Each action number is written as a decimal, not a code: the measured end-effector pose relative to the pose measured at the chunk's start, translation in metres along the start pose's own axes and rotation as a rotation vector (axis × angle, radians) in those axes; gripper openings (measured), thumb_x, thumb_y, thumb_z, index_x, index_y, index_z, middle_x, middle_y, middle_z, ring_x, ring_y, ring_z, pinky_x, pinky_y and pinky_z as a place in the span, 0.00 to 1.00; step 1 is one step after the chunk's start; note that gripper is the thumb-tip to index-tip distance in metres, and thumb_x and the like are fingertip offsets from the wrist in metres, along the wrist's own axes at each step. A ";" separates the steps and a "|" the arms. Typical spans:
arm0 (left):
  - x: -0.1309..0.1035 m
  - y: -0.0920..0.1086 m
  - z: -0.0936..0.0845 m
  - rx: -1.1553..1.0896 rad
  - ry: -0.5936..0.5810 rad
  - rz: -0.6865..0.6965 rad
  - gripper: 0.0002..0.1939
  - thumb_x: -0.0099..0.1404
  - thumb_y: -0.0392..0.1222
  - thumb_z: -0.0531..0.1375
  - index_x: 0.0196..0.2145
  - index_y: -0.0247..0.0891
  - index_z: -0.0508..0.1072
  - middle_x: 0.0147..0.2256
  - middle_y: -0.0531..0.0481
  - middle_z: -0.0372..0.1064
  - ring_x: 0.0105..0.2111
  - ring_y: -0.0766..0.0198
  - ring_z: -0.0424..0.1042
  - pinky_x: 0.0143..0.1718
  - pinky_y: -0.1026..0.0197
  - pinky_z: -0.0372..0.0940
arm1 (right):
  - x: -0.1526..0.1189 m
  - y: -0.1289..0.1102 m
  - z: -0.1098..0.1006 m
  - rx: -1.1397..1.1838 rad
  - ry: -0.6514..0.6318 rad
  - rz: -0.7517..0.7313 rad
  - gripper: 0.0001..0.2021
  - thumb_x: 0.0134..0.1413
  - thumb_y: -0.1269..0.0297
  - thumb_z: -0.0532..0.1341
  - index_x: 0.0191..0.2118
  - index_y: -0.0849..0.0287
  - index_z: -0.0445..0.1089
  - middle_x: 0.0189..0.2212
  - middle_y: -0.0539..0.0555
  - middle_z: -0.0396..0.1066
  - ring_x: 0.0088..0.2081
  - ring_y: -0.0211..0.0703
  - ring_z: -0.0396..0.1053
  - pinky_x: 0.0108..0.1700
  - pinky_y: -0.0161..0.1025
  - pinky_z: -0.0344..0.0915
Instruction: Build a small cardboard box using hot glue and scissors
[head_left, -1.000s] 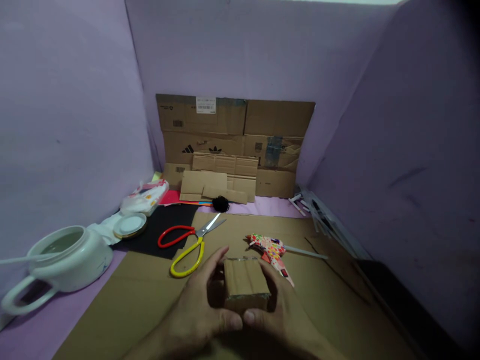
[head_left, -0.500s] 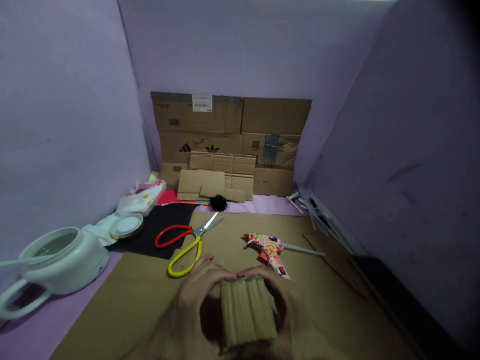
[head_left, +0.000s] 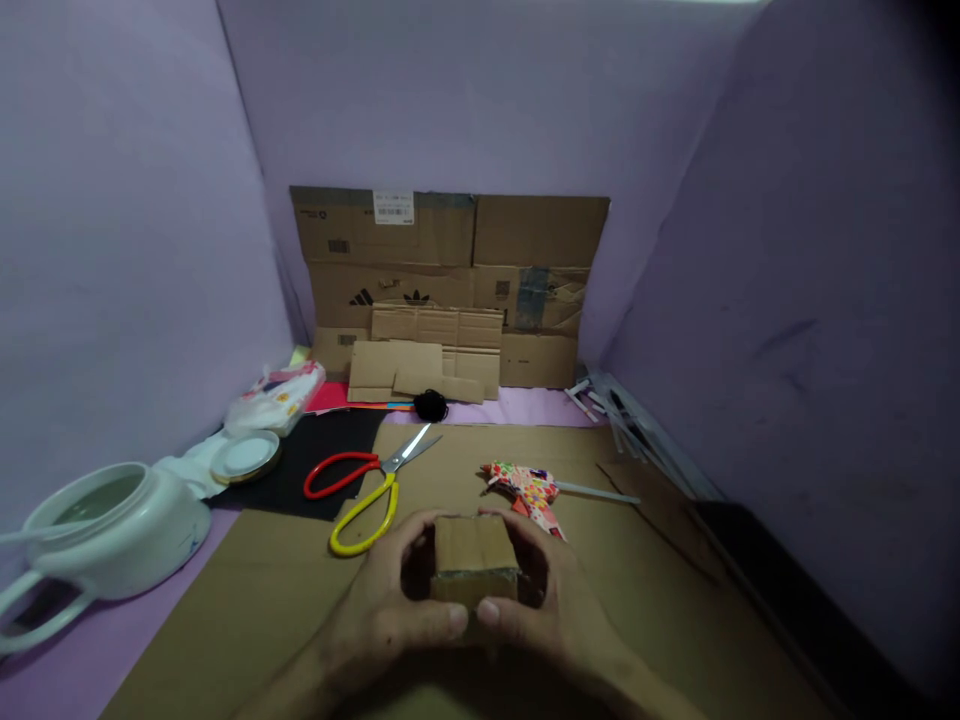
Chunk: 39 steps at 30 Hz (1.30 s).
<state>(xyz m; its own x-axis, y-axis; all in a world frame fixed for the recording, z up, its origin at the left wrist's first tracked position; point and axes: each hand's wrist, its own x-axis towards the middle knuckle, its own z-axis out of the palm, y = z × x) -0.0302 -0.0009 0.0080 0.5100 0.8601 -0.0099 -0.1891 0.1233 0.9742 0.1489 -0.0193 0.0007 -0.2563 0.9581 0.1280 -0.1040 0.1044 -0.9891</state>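
Observation:
Between my two hands is a small cardboard box (head_left: 475, 545), its top and near side showing, with glue-like edges along the near seam. My left hand (head_left: 397, 590) curls round its left side, the thumb pressed on the near face. From the other side my right hand (head_left: 551, 590) grips it the same way, the two thumbs almost meeting. Just beyond the right fingers lies a flower-patterned glue gun (head_left: 525, 490) with a glue stick in its back. Scissors (head_left: 375, 485) with one red and one yellow handle lie partly spread beyond my left hand.
A cardboard sheet (head_left: 247, 590) covers the work surface. At left stand a white pot (head_left: 142, 540) with a handle and its lid (head_left: 245, 455). Black yarn (head_left: 430, 405) and cardboard pieces (head_left: 397, 365) lie at the back, glue sticks (head_left: 637, 430) at right.
The box has been tilted in my hands, so its top and near side now show instead of one large ridged face. My thumbs have come into sight on its near side.

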 end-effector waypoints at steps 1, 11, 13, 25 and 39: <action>0.000 -0.001 0.000 0.004 -0.006 0.001 0.31 0.44 0.39 0.69 0.48 0.37 0.69 0.46 0.42 0.73 0.47 0.46 0.70 0.47 0.51 0.65 | -0.001 -0.001 0.001 -0.009 0.003 -0.024 0.30 0.37 0.52 0.71 0.47 0.57 0.67 0.44 0.60 0.75 0.47 0.56 0.73 0.48 0.48 0.69; -0.003 0.003 -0.008 -0.262 0.301 -0.143 0.29 0.45 0.38 0.66 0.48 0.36 0.72 0.42 0.43 0.77 0.45 0.44 0.73 0.44 0.51 0.67 | 0.004 0.008 -0.017 0.036 0.394 -0.037 0.32 0.28 0.51 0.74 0.45 0.57 0.74 0.41 0.58 0.75 0.39 0.49 0.74 0.44 0.46 0.70; -0.003 0.002 -0.012 -0.286 0.395 -0.172 0.32 0.44 0.37 0.66 0.50 0.36 0.71 0.43 0.43 0.76 0.46 0.43 0.72 0.45 0.50 0.67 | 0.008 0.009 -0.023 0.062 0.532 -0.018 0.18 0.34 0.54 0.72 0.34 0.58 0.78 0.28 0.53 0.76 0.29 0.43 0.73 0.36 0.41 0.71; -0.002 0.008 -0.007 -0.181 0.439 -0.158 0.30 0.42 0.38 0.67 0.46 0.36 0.74 0.41 0.44 0.77 0.43 0.45 0.74 0.41 0.53 0.68 | 0.003 0.008 -0.017 0.129 0.492 -0.190 0.12 0.49 0.54 0.65 0.31 0.57 0.77 0.14 0.43 0.63 0.13 0.30 0.59 0.22 0.37 0.72; -0.003 -0.008 0.005 0.373 0.423 0.126 0.31 0.43 0.46 0.71 0.46 0.41 0.71 0.45 0.45 0.74 0.48 0.45 0.71 0.45 0.55 0.68 | -0.003 0.002 -0.015 -0.634 0.227 -0.348 0.12 0.57 0.68 0.56 0.26 0.62 0.74 0.20 0.54 0.71 0.23 0.40 0.68 0.27 0.35 0.62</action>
<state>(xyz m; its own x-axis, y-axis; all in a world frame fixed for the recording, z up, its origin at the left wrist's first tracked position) -0.0259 -0.0068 0.0018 0.1079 0.9894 0.0970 0.1211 -0.1099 0.9865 0.1635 -0.0184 -0.0029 -0.0983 0.8663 0.4897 0.4471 0.4781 -0.7560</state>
